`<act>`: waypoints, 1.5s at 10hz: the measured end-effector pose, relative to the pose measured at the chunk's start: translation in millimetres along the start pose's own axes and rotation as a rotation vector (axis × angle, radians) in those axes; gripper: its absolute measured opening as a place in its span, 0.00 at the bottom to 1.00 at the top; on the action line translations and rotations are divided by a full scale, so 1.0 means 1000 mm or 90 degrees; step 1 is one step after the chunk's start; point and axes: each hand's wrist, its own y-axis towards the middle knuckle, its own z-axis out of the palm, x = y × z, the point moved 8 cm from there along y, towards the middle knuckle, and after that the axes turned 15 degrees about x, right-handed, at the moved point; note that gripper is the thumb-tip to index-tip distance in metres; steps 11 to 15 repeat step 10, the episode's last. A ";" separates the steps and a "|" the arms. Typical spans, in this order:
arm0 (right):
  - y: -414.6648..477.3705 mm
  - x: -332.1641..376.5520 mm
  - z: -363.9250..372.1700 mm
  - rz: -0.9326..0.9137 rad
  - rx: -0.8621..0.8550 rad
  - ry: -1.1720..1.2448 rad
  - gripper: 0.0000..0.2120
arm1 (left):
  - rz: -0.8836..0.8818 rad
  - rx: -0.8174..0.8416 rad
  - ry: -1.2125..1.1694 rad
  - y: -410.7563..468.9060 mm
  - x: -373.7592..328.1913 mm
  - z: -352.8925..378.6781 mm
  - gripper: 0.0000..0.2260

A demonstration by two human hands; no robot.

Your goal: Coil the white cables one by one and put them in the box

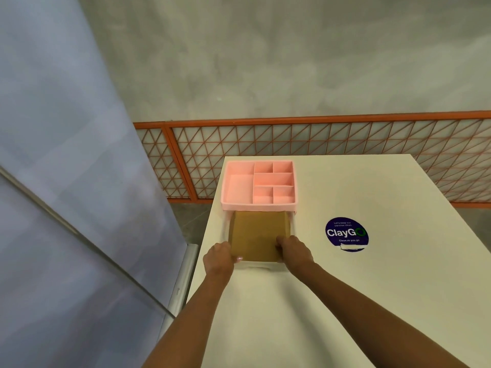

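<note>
Head view, person's body: two forearms and two grips. Left grip (219,257): bare. One nail (240,258) shows at its right edge, longish, rounded, with pale pink glossy polish. Right grip (295,249): bare, back and knuckles in view, nails hidden. Left forearm (196,309) and right forearm (372,301): bare from wrist to the near frame edge, slim, smooth.

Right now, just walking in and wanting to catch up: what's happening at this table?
A person holds a brown cardboard box at its near corners, left hand on the left one, right hand on the right. The box sits in a white drawer that is pulled out below a pink divided tray on the white table. No white cables are in view.
</note>
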 end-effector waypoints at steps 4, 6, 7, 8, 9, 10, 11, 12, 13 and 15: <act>-0.030 0.010 -0.026 -0.040 -0.111 -0.176 0.15 | 0.171 -0.123 0.020 -0.038 -0.033 0.006 0.20; -0.037 0.008 -0.011 -0.097 0.050 -0.199 0.31 | 0.115 0.050 0.031 -0.045 -0.053 0.020 0.38; -0.041 0.005 -0.010 -0.090 0.088 -0.209 0.31 | 0.105 0.067 0.036 -0.054 -0.067 0.016 0.35; -0.046 0.007 -0.019 -0.086 0.092 -0.219 0.31 | 0.101 0.069 0.020 -0.060 -0.074 0.001 0.32; -0.055 0.011 -0.036 -0.089 0.079 -0.217 0.30 | 0.102 0.067 0.012 -0.072 -0.080 -0.015 0.32; -0.061 0.019 -0.056 -0.098 0.052 -0.197 0.29 | 0.082 0.043 0.013 -0.080 -0.086 -0.035 0.31; -0.061 0.019 -0.056 -0.098 0.052 -0.197 0.29 | 0.082 0.043 0.013 -0.080 -0.086 -0.035 0.31; -0.061 0.019 -0.056 -0.098 0.052 -0.197 0.29 | 0.082 0.043 0.013 -0.080 -0.086 -0.035 0.31; -0.061 0.019 -0.056 -0.098 0.052 -0.197 0.29 | 0.082 0.043 0.013 -0.080 -0.086 -0.035 0.31; -0.061 0.019 -0.056 -0.098 0.052 -0.197 0.29 | 0.082 0.043 0.013 -0.080 -0.086 -0.035 0.31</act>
